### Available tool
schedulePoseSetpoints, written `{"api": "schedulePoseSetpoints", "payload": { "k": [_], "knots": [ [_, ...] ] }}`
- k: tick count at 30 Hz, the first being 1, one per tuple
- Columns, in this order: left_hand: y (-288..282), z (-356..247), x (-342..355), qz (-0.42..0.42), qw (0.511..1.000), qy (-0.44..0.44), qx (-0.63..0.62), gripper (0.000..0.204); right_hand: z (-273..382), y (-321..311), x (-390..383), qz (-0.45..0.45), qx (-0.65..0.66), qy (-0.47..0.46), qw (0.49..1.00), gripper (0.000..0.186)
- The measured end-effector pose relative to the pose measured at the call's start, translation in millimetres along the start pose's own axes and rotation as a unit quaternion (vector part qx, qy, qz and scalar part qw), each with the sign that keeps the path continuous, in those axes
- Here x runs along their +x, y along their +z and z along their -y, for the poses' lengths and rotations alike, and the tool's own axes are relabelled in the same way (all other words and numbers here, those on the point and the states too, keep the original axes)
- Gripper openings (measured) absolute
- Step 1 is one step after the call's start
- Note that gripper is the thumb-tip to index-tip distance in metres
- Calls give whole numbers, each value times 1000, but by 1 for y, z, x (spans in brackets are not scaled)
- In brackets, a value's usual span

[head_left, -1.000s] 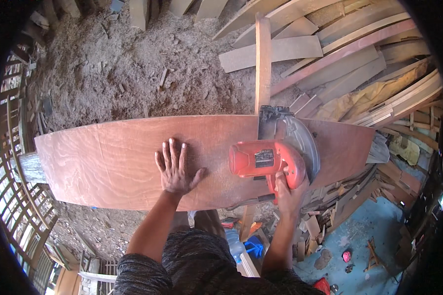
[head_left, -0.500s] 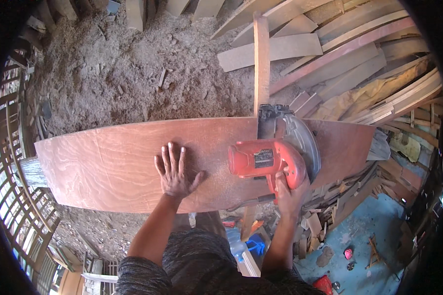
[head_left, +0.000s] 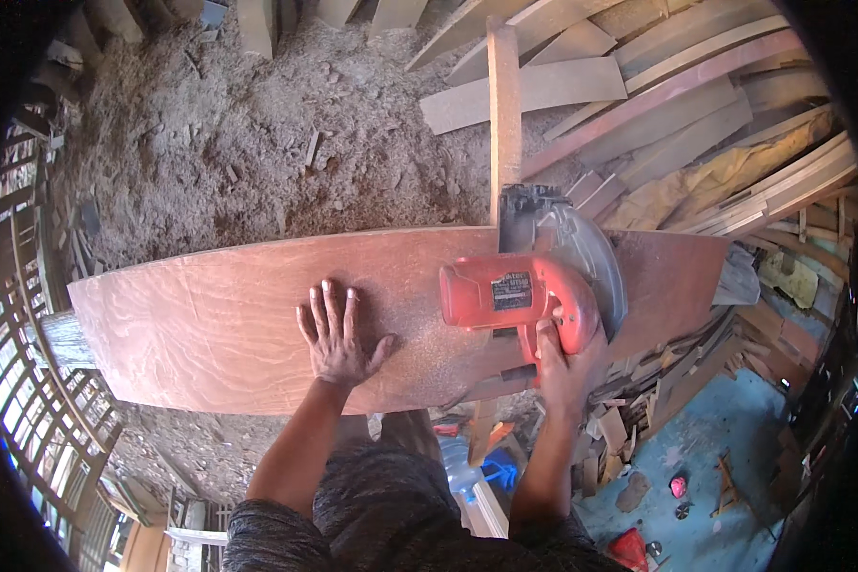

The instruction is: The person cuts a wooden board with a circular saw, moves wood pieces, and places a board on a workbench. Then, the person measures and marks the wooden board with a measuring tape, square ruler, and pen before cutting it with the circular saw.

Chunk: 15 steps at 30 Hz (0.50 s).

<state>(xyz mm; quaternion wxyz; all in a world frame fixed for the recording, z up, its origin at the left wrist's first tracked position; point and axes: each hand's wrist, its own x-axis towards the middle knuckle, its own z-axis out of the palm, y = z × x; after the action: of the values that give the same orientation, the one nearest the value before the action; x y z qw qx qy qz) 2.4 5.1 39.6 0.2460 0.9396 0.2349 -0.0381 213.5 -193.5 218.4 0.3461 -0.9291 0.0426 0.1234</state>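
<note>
A reddish plywood sheet (head_left: pixel 191 324) lies across my front, over an upright-running wooden strip (head_left: pixel 503 105) that sticks out beyond its far edge. My left hand (head_left: pixel 338 343) rests flat on the sheet, fingers spread. My right hand (head_left: pixel 564 362) is wrapped round the rear handle of a red circular saw (head_left: pixel 486 296), which stands on the sheet over that strip, its dark front plate at the far edge and its grey guard (head_left: pixel 596 257) on the right. The blade and cut are hidden by the saw. Pale sawdust lies on the sheet left of the saw.
Curved wooden planks (head_left: pixel 524 95) pile at the far right, with offcuts (head_left: pixel 682 362) below. Wood chips (head_left: pixel 257 133) cover the ground beyond the sheet. A slatted frame (head_left: pixel 24 381) is at left. A blue water jug (head_left: pixel 462 467) stands near my legs; blue flooring (head_left: pixel 696 439) is at lower right.
The saw and my right hand have moved a little toward the far edge of the sheet. More sawdust shows beside the saw. My left hand stays flat on the sheet.
</note>
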Motion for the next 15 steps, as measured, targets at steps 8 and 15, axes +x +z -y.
{"api": "schedulePoseSetpoints", "payload": {
  "k": [8, 15],
  "knots": [
    [-8, -10, 6, -6, 1000, 24, 10, 102, 53, 16, 52, -10, 28, -124, 992, 35],
    [-11, -10, 2, -55, 998, 32, 20, 100, 59, -73, -57, -37, 72, -127, 989, 41]
  ]
}}
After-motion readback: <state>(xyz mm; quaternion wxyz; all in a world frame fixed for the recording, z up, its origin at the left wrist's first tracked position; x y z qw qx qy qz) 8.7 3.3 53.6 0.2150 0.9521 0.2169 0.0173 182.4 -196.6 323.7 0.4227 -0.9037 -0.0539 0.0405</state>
